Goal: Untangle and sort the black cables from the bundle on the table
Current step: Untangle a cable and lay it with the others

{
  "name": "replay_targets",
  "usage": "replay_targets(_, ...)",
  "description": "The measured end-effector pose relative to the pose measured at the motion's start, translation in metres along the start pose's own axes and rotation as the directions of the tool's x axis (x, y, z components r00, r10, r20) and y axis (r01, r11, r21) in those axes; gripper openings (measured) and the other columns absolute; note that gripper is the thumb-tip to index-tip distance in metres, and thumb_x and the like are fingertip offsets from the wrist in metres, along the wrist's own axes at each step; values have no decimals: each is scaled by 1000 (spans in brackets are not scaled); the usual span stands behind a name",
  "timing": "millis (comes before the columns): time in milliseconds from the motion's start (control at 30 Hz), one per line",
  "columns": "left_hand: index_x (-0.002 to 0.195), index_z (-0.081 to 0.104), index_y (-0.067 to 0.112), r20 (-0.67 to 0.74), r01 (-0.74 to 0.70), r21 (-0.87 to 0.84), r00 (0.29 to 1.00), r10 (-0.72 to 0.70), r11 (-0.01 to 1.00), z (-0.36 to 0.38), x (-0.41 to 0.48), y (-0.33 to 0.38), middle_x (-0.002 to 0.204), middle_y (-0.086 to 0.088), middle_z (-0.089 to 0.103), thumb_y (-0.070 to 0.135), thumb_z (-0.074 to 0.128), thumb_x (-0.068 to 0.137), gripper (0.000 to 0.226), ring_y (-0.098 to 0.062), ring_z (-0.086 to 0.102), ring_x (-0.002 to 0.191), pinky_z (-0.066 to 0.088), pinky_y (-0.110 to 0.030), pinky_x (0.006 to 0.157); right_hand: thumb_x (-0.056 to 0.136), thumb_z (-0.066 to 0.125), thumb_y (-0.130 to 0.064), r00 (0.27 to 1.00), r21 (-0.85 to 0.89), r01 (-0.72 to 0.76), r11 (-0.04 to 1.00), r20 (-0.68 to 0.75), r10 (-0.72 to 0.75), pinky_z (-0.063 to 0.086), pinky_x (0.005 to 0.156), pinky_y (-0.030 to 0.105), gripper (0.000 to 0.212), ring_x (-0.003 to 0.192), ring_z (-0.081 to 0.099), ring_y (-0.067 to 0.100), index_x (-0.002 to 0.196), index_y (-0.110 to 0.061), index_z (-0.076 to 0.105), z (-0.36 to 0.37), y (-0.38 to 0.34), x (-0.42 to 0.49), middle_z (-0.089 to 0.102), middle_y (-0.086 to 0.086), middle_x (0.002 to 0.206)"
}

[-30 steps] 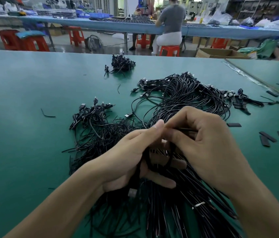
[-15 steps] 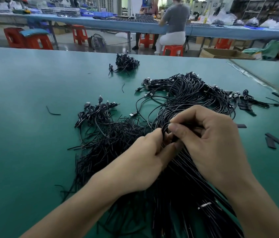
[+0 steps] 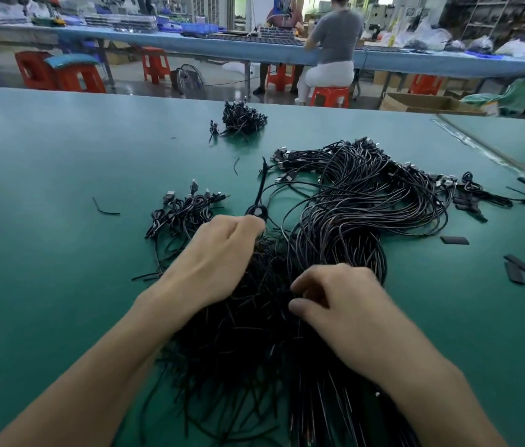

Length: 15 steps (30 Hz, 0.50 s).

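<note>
A big tangle of black cables (image 3: pixel 351 214) lies on the green table (image 3: pixel 45 253), its loose ends spreading toward me. My left hand (image 3: pixel 219 256) is raised over the tangle's left side and grips a small coiled black cable (image 3: pixel 256 209) whose tail sticks up and away. My right hand (image 3: pixel 341 304) rests on the cable strands lower right, fingers curled into them, thumb and forefinger pinching strands. A small set of plug-ended cables (image 3: pixel 183 211) lies left of the tangle. A little finished bundle (image 3: pixel 243 119) sits further back.
Short black strips (image 3: pixel 519 269) lie at the right, and loose cable offcuts (image 3: pixel 104 209) at the left. A second table's edge (image 3: pixel 496 153) runs at the right. Beyond the table are red stools (image 3: pixel 328 95), a long bench and a seated person (image 3: pixel 335 46).
My hands have parted. The left hand moved up and left, carrying a coiled cable away from the tangle. The right hand dropped down onto the strands.
</note>
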<state>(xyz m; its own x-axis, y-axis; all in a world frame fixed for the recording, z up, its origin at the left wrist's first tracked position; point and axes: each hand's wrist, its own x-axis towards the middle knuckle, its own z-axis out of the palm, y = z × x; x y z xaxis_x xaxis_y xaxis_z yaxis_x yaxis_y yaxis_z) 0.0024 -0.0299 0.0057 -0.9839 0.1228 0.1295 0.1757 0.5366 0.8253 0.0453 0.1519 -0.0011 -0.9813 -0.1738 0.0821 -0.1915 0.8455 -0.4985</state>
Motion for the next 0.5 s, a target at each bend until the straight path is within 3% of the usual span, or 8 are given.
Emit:
replay_targets(100,69,22,19,29,49,-94,999,-46,994,1,2,0,58,2,24,72,27,84,55,-18,20,56,25,-45,56,96,57,-41,999,-119,32,992,-22,-35,40,73,23,22,95,50,8,116,-33,61,19,-9,-3,54,-15,104)
replay_targets(167,73,23,12,54,69,-95,996,-64,993,4,3,0,52,5,28,84,17,79,73,-7,18,65,25,-35,56,98,54,-41,998,-153,37,987,-46,-44,37,72,22,25,102,52,11,122,-34,56,25,-9,-4,53,-13,109)
replay_targets(233,72,22,12,56,61,-97,997,-55,993,8,2,1,43,-5,38,86,11,79,76,3,26,80,33,-35,55,98,53,-45,997,-165,39,985,-61,-49,35,71,21,25,100,50,10,120,-34,57,29,-8,-4,49,-14,104)
replay_targets(267,69,23,14,46,54,-91,998,-50,994,9,1,2,48,16,31,82,12,84,71,2,40,85,41,-38,59,98,52,-47,996,-173,46,984,-66,-58,34,70,20,24,95,48,9,117,-34,58,31,-8,-5,47,-14,101)
replay_targets(300,64,25,18,30,51,-82,998,-48,995,10,0,3,69,26,30,76,15,92,65,-3,46,84,47,-43,66,97,52,-48,996,-185,50,981,-64,-63,33,68,20,23,91,44,8,114,-34,59,32,-9,-5,45,-14,98)
replay_targets(333,60,26,20,19,48,-78,999,-47,996,11,0,3,49,19,27,69,19,98,61,-14,49,39,49,-48,71,97,52,-49,996,-197,54,979,-60,-67,32,67,20,22,89,42,8,112,-34,59,33,-10,-6,43,-14,96)
replay_targets(367,58,26,22,6,39,-81,999,-39,996,12,0,3,46,14,26,63,24,101,60,-6,22,48,49,-53,73,98,51,-49,996,-206,56,977,-59,-70,32,67,20,22,88,41,8,111,-34,59,34,-11,-6,42,-13,96)
replay_targets(500,54,24,20,-73,-36,-87,997,29,996,15,0,4,44,8,25,56,34,99,58,-13,22,43,51,-60,78,100,46,-44,996,-198,52,979,-65,-66,29,67,19,19,87,42,9,108,-32,57,34,-12,-6,39,-12,94)
